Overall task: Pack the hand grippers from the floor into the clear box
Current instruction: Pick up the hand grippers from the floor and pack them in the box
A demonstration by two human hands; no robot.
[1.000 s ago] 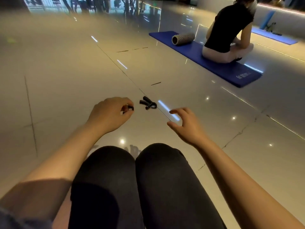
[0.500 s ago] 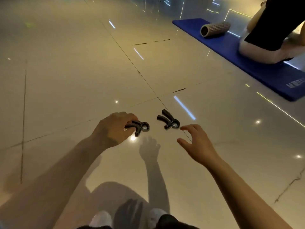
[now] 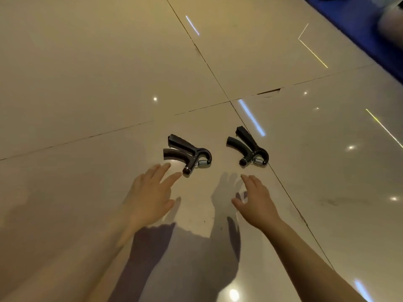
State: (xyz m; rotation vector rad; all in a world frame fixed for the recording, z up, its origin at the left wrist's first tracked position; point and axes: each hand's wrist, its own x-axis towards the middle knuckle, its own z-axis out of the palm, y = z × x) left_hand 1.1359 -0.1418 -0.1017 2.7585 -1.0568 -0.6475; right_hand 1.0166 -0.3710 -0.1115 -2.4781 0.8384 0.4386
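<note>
Two black hand grippers with metal springs lie side by side on the glossy beige tile floor. The left hand gripper (image 3: 186,154) has its handles pointing left. The right hand gripper (image 3: 248,147) lies on a tile seam, handles pointing up-left. My left hand (image 3: 150,197) is open, fingers spread, its fingertips just short of the left one's knob. My right hand (image 3: 255,199) is open too, a little below the right one and not touching it. No clear box is in view.
A blue exercise mat (image 3: 370,29) crosses the top right corner, with part of a person (image 3: 392,20) on it. Tile seams cross near the grippers, and a chipped tile edge (image 3: 269,91) lies beyond them. My arms cast shadows on the floor below my hands.
My left hand has let go of the left hand gripper, which now lies on the floor, and has opened. The view has tilted down and closer. My right hand stays open.
</note>
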